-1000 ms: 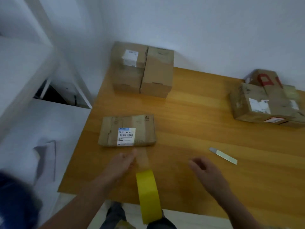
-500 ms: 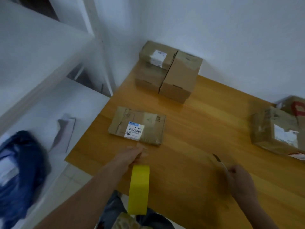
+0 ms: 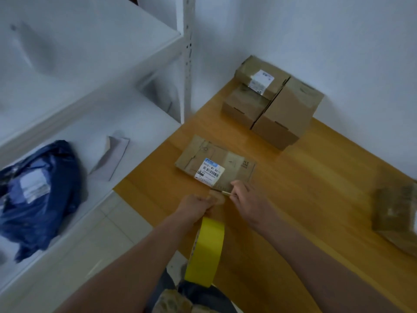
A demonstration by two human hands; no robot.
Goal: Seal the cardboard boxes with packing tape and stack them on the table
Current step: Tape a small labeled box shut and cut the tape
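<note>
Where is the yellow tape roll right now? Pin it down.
In the head view, the yellow tape roll hangs low and centre, over the table's near edge, just below the left hand and left of the right hand.

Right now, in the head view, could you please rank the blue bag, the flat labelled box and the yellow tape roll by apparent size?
1. Blue bag, largest.
2. Flat labelled box and yellow tape roll look alike; the roll is nearer the camera, so I will not rank them.

White wall (image 3: pixel 316 30) — white shelving (image 3: pixel 90 71)

Blue bag (image 3: pixel 37 190) — white shelf (image 3: pixel 126 123)
</note>
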